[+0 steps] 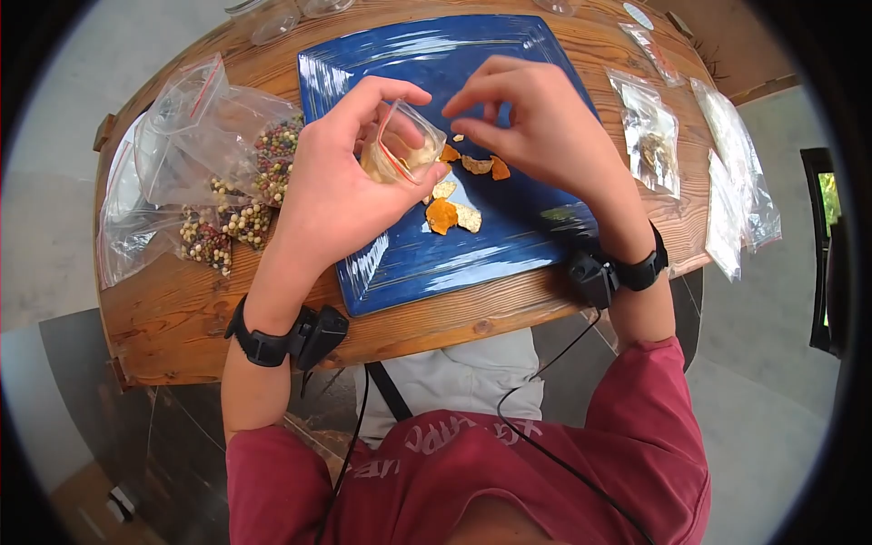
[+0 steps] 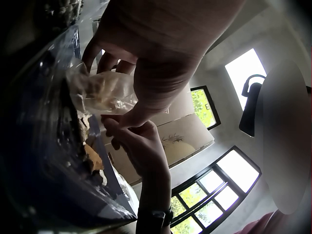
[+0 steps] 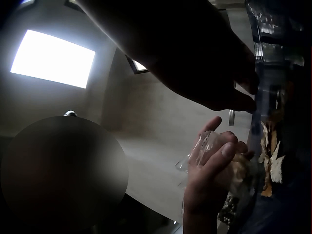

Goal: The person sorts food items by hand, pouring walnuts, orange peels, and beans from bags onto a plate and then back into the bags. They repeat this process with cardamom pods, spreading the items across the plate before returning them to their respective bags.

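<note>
In the head view the left hand (image 1: 341, 173) grips a small clear zip bag (image 1: 400, 150) with a red-lined open mouth and pale contents. The right hand (image 1: 536, 113) hovers just right of the bag, thumb and fingers bent with a gap between them; nothing shows in them. Orange and pale dried peel pieces (image 1: 442, 216) lie on the blue square plate (image 1: 436, 272) below the hands. The left wrist view shows the bag (image 2: 105, 90) under the left hand (image 2: 156, 53). In the right wrist view the right hand (image 3: 229, 73) is dark.
Clear bags of mixed peppercorns (image 1: 245, 222) lie left of the plate. To its right are a bag with dried bits (image 1: 654, 150) and flat clear bags (image 1: 727, 200). Clear containers (image 1: 272, 27) stand at the table's far edge (image 1: 218, 38).
</note>
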Demonstrator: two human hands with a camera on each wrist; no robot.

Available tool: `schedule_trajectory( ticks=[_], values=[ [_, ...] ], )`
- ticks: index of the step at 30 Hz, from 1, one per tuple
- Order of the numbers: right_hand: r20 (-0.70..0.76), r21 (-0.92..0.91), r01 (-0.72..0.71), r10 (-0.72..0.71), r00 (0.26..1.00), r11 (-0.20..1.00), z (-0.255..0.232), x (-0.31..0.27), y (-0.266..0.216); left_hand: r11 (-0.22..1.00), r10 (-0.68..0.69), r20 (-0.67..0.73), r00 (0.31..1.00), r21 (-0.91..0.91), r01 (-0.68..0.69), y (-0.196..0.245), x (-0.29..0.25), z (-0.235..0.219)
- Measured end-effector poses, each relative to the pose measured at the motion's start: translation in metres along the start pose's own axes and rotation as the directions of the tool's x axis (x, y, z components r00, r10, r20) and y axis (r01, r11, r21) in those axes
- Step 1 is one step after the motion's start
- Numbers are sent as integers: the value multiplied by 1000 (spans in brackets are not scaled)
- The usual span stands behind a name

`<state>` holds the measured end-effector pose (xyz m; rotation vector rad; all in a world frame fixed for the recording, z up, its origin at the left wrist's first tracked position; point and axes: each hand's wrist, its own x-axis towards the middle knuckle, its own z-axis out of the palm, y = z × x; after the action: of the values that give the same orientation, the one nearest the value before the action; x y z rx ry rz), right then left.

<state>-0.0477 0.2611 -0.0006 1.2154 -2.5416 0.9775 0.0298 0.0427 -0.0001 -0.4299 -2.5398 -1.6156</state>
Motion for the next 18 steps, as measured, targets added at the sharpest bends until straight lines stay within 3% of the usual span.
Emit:
schedule_trajectory(
  ticks=[4,7,10,13,18],
  values=[
    [137,-87,-205,215,967,975,9,-4,5,999,22,-3,1000,30,-22,1,-1,0],
    [136,-84,-224,234,963,971,10,-3,5,999,35,-4,999,27,-34,0,0,-1],
    [158,-168,-191,217,963,967,10,-3,1,999,33,-3,999,23,-33,-1,0,-1],
    [104,-245,-78,106,989,966,16,-5,-1,999,23,3,1000,30,-23,-1,0,0],
    [141,-250,-64,102,985,966,14,-6,-5,999,14,24,1000,47,-15,-1,1,0]
  ],
)
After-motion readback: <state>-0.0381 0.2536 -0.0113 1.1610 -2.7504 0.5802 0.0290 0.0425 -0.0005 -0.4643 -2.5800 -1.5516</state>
